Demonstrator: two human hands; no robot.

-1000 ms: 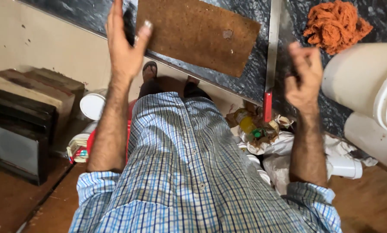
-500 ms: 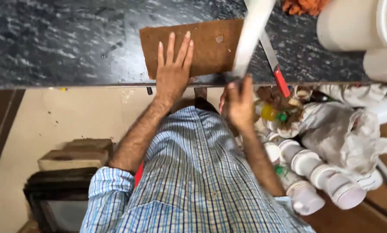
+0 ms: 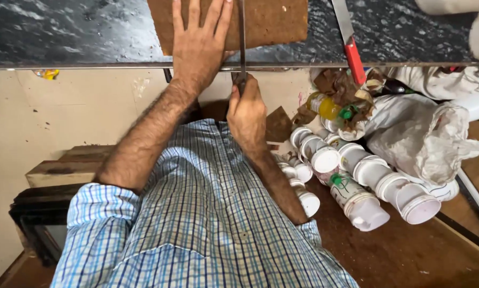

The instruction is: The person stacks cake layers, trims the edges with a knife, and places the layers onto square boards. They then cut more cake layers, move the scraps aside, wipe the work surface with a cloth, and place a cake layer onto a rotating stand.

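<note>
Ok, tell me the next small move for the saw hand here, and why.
Probably draw the saw blade in a short stroke: the right hand grips its handle at the counter edge, the blade lies across the brown board, and the left hand presses the board flat.

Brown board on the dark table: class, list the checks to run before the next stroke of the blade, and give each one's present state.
1. Left hand pressed flat on the brown board: ok.
2. Right hand closed around the lower end of the thin blade: ok.
3. Blade clear of the left fingers: not ok, it runs close beside them.
4. Cut line marked on the board: cannot tell.
5. Red-handled tool lying clear of the cut: ok.
</note>
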